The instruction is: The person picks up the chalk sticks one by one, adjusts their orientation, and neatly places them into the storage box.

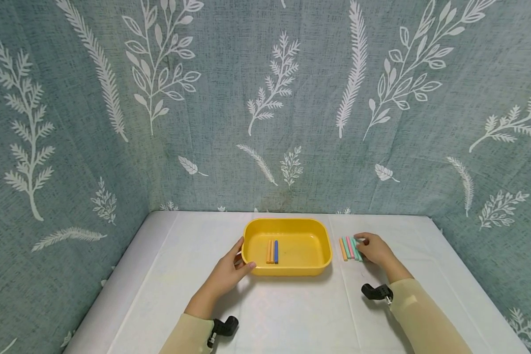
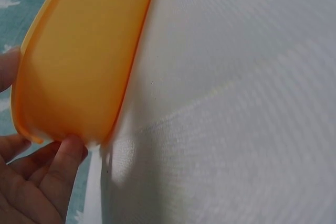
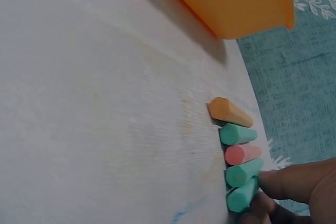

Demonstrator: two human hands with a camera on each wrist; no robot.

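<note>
Patterned cloth [image 1: 270,162] hangs behind the white table [image 1: 292,314]. Head view: from afar I see three sticks [image 1: 272,253] in the yellow tray [image 1: 287,271], right of the left hand [image 1: 227,276]. Left wrist: its fingers grip the tray's end; steady hold seems enough. Right wrist: the right hand [image 3: 300,184] pinches the outermost green chalk [image 3: 242,198]; four chalks [image 3: 242,155] lie beside its fingertips, so I would lift gently.

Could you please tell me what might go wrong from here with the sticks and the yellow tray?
The right hand is at the end green stick, which lies close against the neighbouring green stick, so lifting one might drag or roll the other. The left hand holds the yellow tray by its left end; a tug there could perhaps slide the three sticks inside out of line.
</note>
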